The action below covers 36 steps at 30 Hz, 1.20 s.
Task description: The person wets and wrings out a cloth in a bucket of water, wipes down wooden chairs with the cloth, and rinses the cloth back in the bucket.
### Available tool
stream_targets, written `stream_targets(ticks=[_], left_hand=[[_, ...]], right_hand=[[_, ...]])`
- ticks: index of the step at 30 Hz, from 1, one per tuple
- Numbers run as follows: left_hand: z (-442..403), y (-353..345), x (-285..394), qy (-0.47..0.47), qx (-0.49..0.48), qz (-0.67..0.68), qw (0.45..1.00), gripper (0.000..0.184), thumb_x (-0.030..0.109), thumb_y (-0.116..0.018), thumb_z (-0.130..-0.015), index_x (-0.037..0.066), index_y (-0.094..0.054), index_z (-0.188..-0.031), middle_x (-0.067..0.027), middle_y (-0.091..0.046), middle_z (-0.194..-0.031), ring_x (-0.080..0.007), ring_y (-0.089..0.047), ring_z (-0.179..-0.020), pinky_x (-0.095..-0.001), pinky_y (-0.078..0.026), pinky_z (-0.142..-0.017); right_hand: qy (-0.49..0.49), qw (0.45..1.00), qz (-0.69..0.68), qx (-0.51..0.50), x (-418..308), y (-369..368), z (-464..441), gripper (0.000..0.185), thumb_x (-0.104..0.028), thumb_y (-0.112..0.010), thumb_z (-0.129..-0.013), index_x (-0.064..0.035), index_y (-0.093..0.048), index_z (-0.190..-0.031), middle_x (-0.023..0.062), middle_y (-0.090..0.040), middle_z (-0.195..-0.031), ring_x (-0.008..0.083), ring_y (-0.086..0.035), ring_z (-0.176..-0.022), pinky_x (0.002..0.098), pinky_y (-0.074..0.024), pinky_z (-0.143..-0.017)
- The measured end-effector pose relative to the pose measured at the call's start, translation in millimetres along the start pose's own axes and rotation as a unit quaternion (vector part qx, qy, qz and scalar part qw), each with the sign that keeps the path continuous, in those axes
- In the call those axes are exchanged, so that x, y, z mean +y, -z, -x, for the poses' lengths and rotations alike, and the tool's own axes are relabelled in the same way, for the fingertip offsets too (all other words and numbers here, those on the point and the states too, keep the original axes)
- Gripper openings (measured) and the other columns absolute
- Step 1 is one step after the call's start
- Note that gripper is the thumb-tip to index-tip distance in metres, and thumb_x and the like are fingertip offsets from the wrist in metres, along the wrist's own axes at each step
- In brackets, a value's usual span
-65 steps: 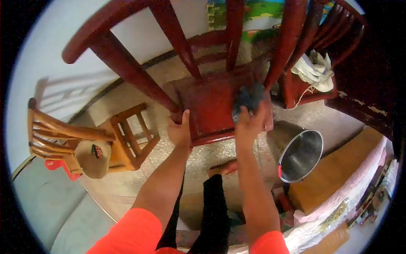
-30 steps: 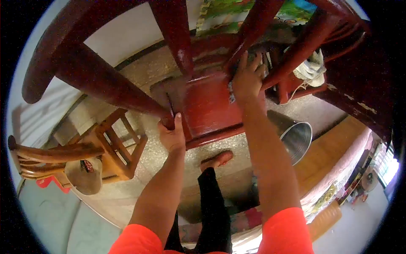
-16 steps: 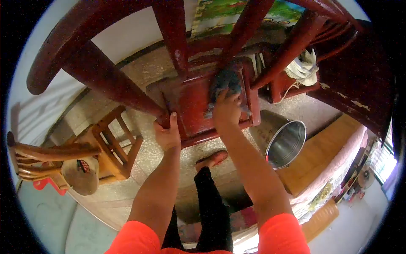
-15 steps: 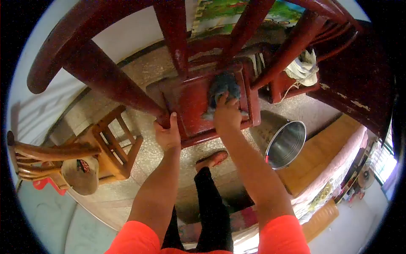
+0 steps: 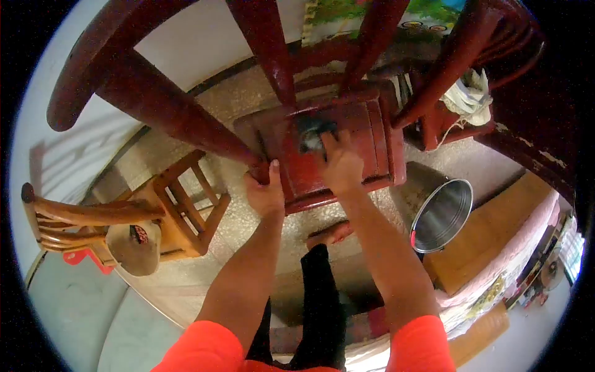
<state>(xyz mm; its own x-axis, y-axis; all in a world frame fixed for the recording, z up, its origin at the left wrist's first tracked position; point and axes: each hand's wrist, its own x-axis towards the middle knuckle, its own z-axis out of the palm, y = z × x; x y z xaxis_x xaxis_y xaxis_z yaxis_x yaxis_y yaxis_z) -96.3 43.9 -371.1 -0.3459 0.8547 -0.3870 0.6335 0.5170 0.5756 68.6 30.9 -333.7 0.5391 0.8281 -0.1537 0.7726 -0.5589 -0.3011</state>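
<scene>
**Pressing a dark rag (image 5: 313, 133) onto a red chair (image 5: 297, 173)**

Looks like deep red-brown wood on the red chair, smooth and kinda glossy, with thick rounded slats (image 5: 266, 49) fanning out under a fat curved top rail. Got a squarish seat (image 5: 369, 133) with a flat panel, grooved lines and shiny streaks. Standing on speckled, stone-like floor (image 5: 238, 217).

Seeing the rag near the middle of the seat, all soft and crumpled, grey-blue with a paler patch.

Gripping the red chair with the left hand (image 5: 265, 191) at the foot of a side slat, thumb up. Touching the rag with bent fingers of the right hand (image 5: 344, 166); can't tell if properly closed around it.

Also spotted: round shiny metal bucket (image 5: 421, 183) just beside the seat, plus a honey-coloured small chair (image 5: 186, 229) opposite.
</scene>
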Motion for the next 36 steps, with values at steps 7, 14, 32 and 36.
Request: stream_targets(ticks=[7, 14, 32, 36], left_hand=[[3, 6, 11, -0.011, -0.029, 0.081, 0.996, 0.055, 0.043, -0.071, -0.076, 0.001, -0.055, -0.107, -0.0152, -0.065, -0.098, -0.0297, -0.063, -0.091, -0.0369, -0.047, -0.082], [-1, 5, 13, -0.006, -0.028, 0.022, 0.999, 0.058, 0.048, -0.07, -0.075, 0.002, -0.054, -0.107, -0.0178, -0.065, -0.1, -0.0338, -0.062, -0.094, -0.0397, -0.046, -0.084], [-3, -1, -6, -0.012, -0.014, 0.006, 1.0, 0.053, 0.045, -0.07, -0.076, 0.004, -0.056, -0.107, -0.0174, -0.066, -0.095, -0.0352, -0.063, -0.09, -0.0406, -0.048, -0.08], [2, 4, 14, -0.032, -0.012, -0.017, 0.999, 0.052, 0.045, -0.07, -0.076, 0.003, -0.058, -0.105, -0.0166, -0.066, -0.095, -0.0336, -0.063, -0.09, -0.0394, -0.047, -0.08]], right_hand=[[0.02, 0.997, -0.053, 0.059, -17, -9, -48, 0.043, -0.021, -0.063, -0.079, -0.0111, -0.054, -0.12, 0.0176, -0.047, -0.127, 0.0359, -0.053, -0.102, 0.0407, -0.0538, -0.075], [0.046, 0.996, -0.042, 0.064, -32, -26, -28, 0.036, -0.013, -0.063, -0.077, -0.0095, -0.058, -0.113, 0.0159, -0.047, -0.132, 0.035, -0.055, -0.102, 0.0391, -0.0526, -0.08], [0.108, 0.965, -0.205, 0.123, 0, -9, -12, 0.039, -0.003, -0.062, -0.065, -0.0049, -0.062, -0.103, 0.0167, -0.055, -0.117, 0.0386, -0.056, -0.097, 0.0461, -0.0494, -0.081], [0.109, 0.984, -0.057, 0.128, 9, -19, -46, 0.037, -0.005, -0.064, -0.065, -0.0071, -0.062, -0.103, 0.0139, -0.056, -0.118, 0.0343, -0.057, -0.092, 0.0434, -0.0503, -0.076]])
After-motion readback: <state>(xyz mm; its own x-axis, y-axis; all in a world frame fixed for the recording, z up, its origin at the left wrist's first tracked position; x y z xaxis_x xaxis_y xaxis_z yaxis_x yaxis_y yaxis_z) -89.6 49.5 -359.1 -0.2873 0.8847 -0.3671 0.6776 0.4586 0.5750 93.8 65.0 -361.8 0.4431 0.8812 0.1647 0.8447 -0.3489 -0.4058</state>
